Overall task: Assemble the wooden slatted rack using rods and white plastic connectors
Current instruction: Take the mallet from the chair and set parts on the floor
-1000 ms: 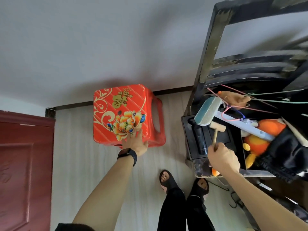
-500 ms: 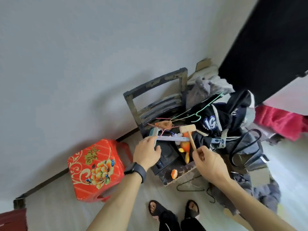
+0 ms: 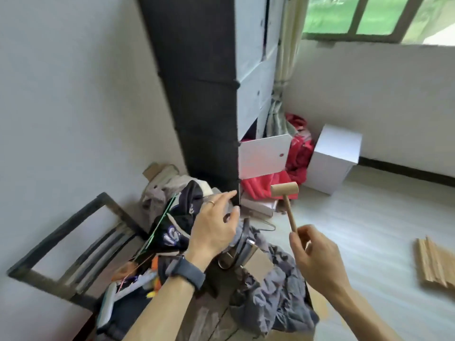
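My right hand (image 3: 317,260) grips the thin handle of a small wooden mallet (image 3: 285,195), whose head points up in front of me. My left hand (image 3: 214,227), with a dark band on the wrist and a ring, hovers with fingers spread above a heap of clothes and holds nothing. A stack of wooden slats (image 3: 435,262) lies on the pale floor at the far right edge. No rods or white connectors show in this view.
A dark wooden chair (image 3: 73,242) piled with clothes, hangers and toys stands at lower left. A tall black and white cabinet (image 3: 209,94) rises behind, one white door (image 3: 263,158) open. Red fabric (image 3: 298,148) and a white box (image 3: 334,158) sit by the wall.
The view has swung right, away from the red stool, to the cabinet and window. My left hand left the stool and now hovers over the clothes. The mallet stayed in my right hand.
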